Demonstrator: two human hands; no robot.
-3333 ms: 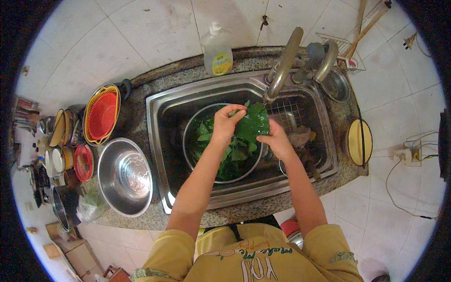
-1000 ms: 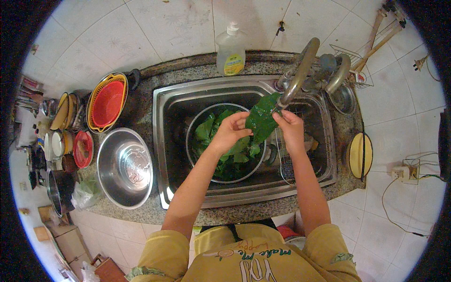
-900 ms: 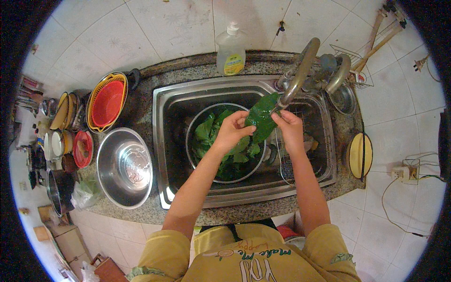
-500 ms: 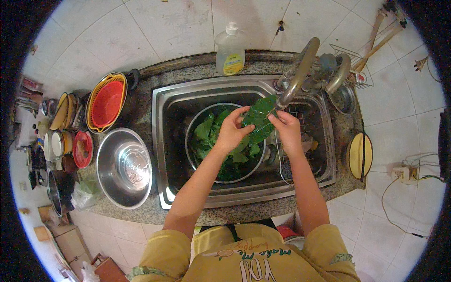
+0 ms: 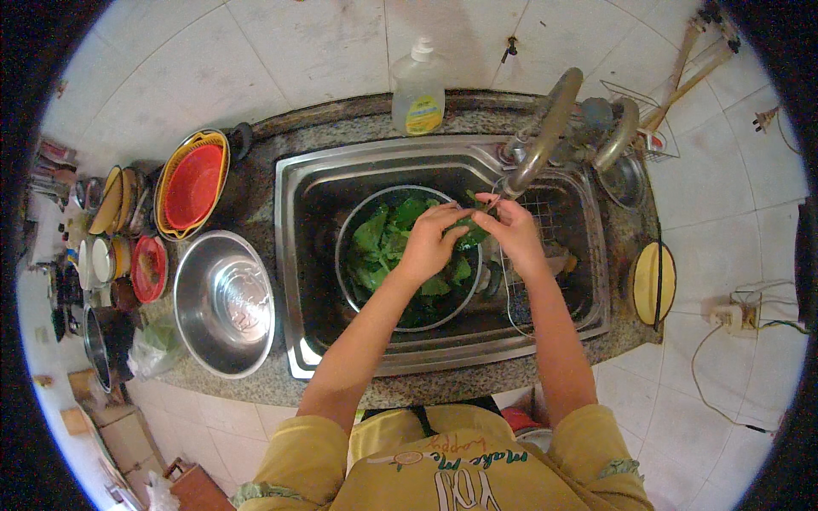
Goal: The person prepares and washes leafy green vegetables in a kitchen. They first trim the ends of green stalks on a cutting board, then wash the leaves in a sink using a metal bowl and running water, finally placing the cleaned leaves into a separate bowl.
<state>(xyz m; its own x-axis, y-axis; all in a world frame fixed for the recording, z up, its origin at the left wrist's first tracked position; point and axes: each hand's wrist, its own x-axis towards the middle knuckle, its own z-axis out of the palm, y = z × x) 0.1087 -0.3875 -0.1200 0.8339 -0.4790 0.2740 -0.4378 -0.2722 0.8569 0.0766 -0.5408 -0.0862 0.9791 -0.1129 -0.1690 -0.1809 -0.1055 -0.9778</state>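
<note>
Between my two hands, under the faucet (image 5: 545, 136), is a green leaf (image 5: 474, 233), mostly covered by my fingers. My left hand (image 5: 433, 240) is closed on its left side. My right hand (image 5: 511, 230) pinches it near the faucet's mouth, its fingertips almost meeting the left ones. Below and to the left, a round metal basin (image 5: 344, 294) holds more leafy greens (image 5: 375, 247). The basin stands in the steel sink (image 5: 294, 255).
A wire rack (image 5: 545, 209) lies in the sink's right part. Left on the granite counter stand an empty steel bowl (image 5: 223, 302) and a red basket (image 5: 192, 189). Behind the sink is a clear soap bottle (image 5: 418, 94). A yellow round lid (image 5: 654, 281) is at the right.
Half a second ago the leaf was spread broad and flat between my hands. Now my hands are closer together and the leaf is gathered, mostly hidden by my fingers.
</note>
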